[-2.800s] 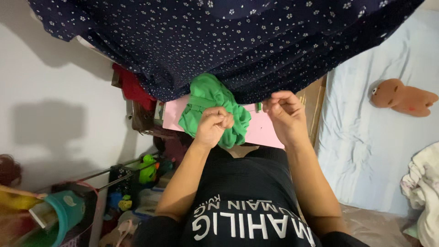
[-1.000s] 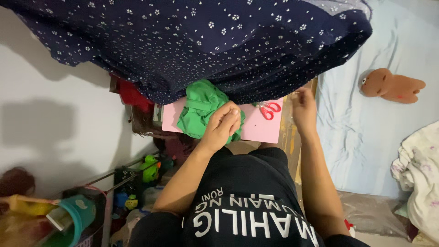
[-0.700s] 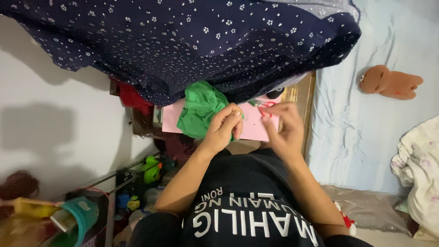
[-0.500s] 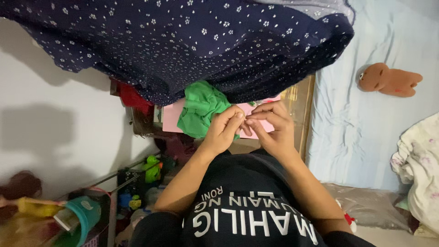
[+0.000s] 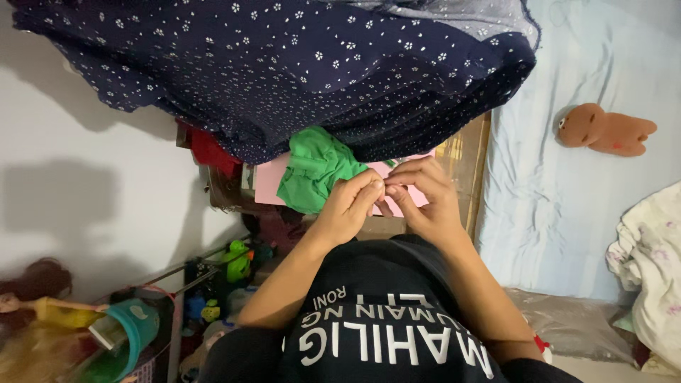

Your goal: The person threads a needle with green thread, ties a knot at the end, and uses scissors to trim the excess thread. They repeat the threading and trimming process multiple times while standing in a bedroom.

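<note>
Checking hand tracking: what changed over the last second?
The right hand came back from the far right edge of the pink board to meet the left hand, fingertips together, now covering the red scissors. The left hand stayed on the green cloth; the brown plush toy stayed put.

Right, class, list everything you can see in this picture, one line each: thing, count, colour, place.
Spotted cloth: one, navy with white flecks, draped across the top.
Green garment: one, green, bunched on the pink board.
Pink board: one, pink, under the garment.
Red cloth: one, red, left of the board.
Plush toy: one, brown, on the bed sheet.
Bed sheet: one, pale blue, right.
Teal cup: one, lower left.
Left hand: touching the garment.
Right hand: fingertips meeting the left's.
</note>
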